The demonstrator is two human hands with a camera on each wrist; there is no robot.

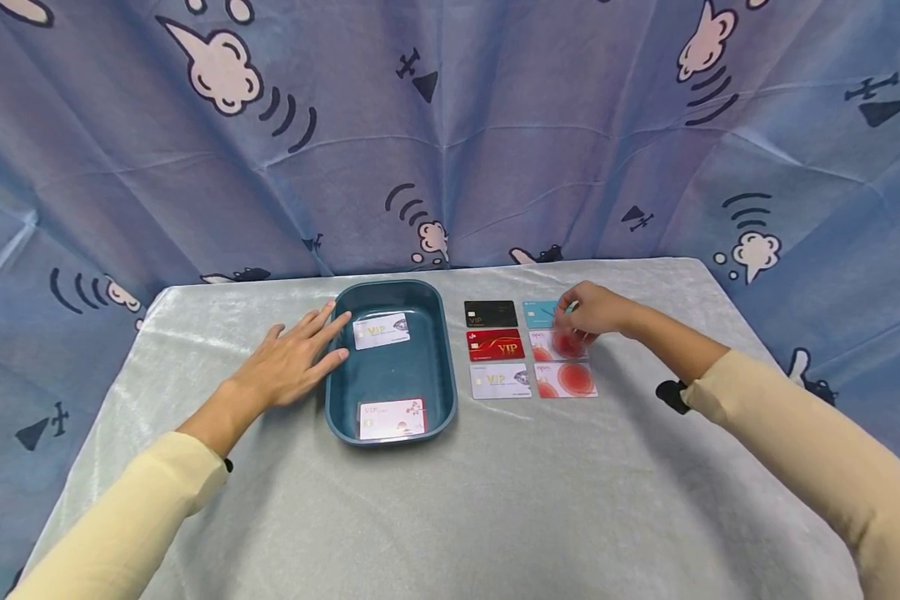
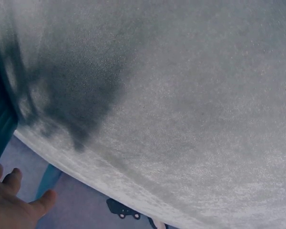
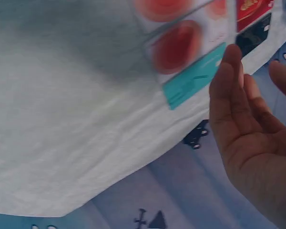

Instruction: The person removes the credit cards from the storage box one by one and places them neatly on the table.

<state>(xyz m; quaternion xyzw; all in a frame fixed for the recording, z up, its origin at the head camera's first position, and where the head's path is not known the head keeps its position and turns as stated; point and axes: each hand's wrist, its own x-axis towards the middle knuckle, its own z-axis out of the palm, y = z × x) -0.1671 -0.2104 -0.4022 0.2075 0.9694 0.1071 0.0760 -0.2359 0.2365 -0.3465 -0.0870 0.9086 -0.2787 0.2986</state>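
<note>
A dark teal tray [image 1: 393, 375] holds a white VIP card with a diamond picture [image 1: 381, 331] and a white card with a red edge [image 1: 392, 418]. My left hand [image 1: 292, 362] rests with spread fingers against the tray's left rim. Right of the tray lie a black card [image 1: 491, 313], a red card [image 1: 494, 345], a white VIP card [image 1: 500, 381], a teal card [image 1: 537, 313] and two white cards with red circles [image 1: 565, 380]. Over the teal card and upper red-circle card hovers my right hand [image 1: 594, 308], thumb apart from its fingers [image 3: 224, 83], with nothing visibly held.
A pale velvety cloth [image 1: 450, 517] covers the table. Behind its far edge hangs a blue patterned curtain [image 1: 450, 133]. The tray stands left of the cards, with a narrow strip of cloth between them.
</note>
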